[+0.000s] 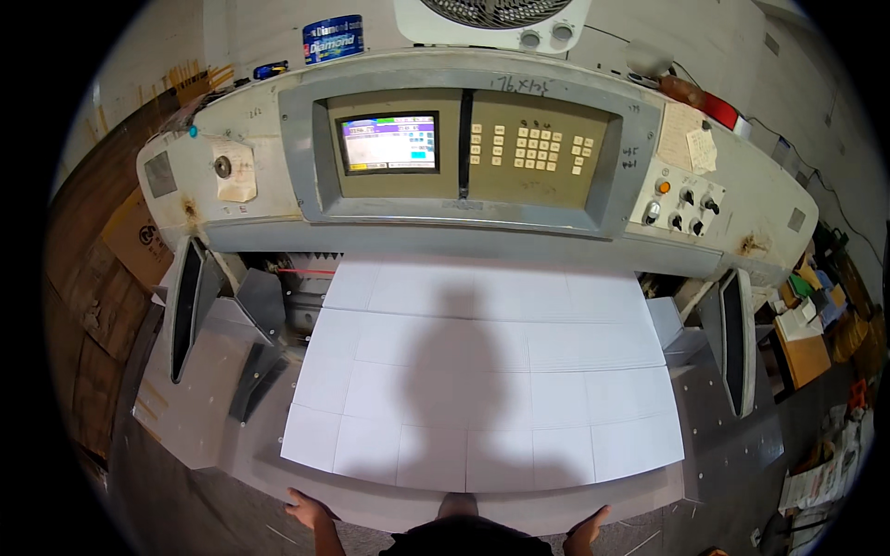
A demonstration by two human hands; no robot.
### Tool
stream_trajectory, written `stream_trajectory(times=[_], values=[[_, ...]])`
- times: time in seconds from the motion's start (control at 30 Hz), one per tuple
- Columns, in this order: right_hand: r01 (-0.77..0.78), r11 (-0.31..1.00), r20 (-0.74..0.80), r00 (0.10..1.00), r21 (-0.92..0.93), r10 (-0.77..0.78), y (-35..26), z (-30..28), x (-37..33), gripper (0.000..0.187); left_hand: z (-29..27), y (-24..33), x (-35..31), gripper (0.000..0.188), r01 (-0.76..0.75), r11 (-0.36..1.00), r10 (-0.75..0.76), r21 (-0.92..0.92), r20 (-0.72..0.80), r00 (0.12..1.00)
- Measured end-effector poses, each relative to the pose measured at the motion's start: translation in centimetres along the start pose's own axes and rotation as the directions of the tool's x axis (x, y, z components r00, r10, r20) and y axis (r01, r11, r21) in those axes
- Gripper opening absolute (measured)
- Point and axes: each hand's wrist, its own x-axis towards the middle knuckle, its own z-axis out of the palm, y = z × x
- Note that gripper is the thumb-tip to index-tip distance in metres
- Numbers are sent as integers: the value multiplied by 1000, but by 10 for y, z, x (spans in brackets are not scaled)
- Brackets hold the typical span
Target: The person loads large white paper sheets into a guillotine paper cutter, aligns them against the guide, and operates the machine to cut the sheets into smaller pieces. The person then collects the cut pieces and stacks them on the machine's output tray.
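A broad white paper sheet or stack of sheets, marked by thin lines into rectangles, lies across the grey metal table of a large cutting machine. Its far edge runs under the machine's front beam. My left hand is at the table's front edge, left of the paper, with fingers apart and nothing in it. Near the same edge on the right, my right hand has its fingers partly stretched and seems to hold nothing; part of it is hidden. Neither hand touches the paper. My shadow falls over its middle.
Above the paper is a control panel with a lit screen and a keypad. Upright dark-faced guards flank the table, left and right. Knobs sit at the panel's right. A fan and a blue tin stand on top.
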Motion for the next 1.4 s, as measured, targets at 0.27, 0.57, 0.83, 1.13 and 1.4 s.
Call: stream_trajectory(times=[0.27, 0.57, 0.83, 1.13, 1.4], values=[[-39, 958, -193, 981, -284, -17, 1, 3, -3, 83, 6, -11, 12, 96, 42, 999, -42, 24, -6, 999], [-15, 910, -228, 970, -415, -87, 13, -8, 17, 87, 2, -9, 9, 99, -13, 1000, 12, 24, 46, 999], [17, 999, -53, 998, -35, -19, -3, -2, -3, 94, 6, -11, 8, 100, -29, 997, 29, 73, -4, 1000], [25, 999, -132, 991, -44, -31, -5, 2, -7, 91, 10, -15, 20, 96, -8, 979, 21, 206, -61, 998], [21, 995, -216, 976, -97, -41, 12, -10, 23, 85, 0, -11, 13, 100, -100, 957, 113, 271, -35, 993]])
